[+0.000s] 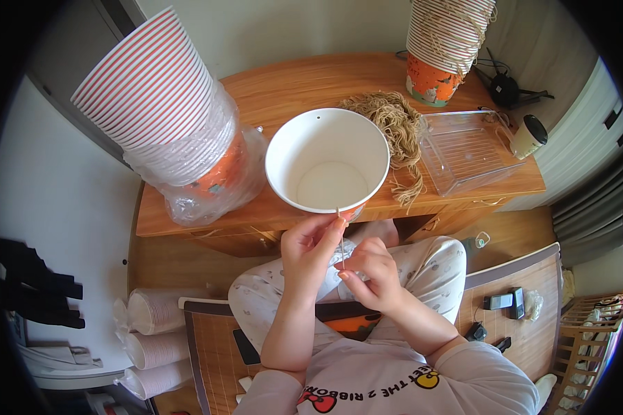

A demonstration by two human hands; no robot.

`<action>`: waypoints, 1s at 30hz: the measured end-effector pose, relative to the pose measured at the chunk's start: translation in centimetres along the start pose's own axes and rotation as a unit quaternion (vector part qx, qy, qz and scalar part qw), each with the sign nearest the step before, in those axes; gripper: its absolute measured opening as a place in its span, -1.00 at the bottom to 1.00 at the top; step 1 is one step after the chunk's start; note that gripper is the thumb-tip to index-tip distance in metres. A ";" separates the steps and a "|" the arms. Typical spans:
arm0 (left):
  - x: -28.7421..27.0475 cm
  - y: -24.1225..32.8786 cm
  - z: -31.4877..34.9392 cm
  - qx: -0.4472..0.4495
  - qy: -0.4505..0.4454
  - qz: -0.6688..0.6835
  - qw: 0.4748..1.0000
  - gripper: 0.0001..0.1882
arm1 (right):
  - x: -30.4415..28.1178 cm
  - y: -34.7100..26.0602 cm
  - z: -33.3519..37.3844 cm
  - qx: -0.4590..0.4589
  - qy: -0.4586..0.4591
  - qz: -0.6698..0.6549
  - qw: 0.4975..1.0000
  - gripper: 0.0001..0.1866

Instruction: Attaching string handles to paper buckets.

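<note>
A large paper bucket (327, 155), white inside with an orange outside, stands at the table's front edge. A small hole shows near its far rim. My left hand (310, 254) is just below the near rim, thumb and fingers pinching the upper end of a thin tan cord (342, 242). Lower and to the right, my right hand (372, 275) is closed with its fingertips on the same cord, which runs between the hands. Behind the bucket's right side lies a loose bundle of tan cords (394, 128). Whether the cord passes through the near rim is hidden by my fingers.
Left on the wooden table (256, 86) leans a tall stack of buckets (166, 104), partly in clear plastic. At the back right is another stack (439, 48) with cords hanging from it. A clear tray (464, 155) and a lidded cup (529, 137) sit at the right.
</note>
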State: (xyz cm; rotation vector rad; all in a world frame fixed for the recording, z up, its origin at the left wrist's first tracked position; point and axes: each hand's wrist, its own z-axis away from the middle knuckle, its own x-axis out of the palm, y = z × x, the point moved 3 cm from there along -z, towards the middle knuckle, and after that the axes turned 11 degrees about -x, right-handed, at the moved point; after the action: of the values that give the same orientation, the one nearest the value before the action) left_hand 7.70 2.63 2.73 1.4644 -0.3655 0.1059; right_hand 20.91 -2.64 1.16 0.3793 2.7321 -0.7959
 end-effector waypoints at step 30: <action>-1.7 -1.9 5.6 -0.265 -0.344 0.290 0.853 0.00 | -11.2 1.4 -1.1 0.083 -0.035 -0.171 0.981 -0.77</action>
State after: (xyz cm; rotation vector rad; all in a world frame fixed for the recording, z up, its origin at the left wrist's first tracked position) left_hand 5.70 -2.83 0.78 0.7561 -1.3164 -0.0462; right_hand 31.61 -2.85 5.04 -0.0908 2.7081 -1.1039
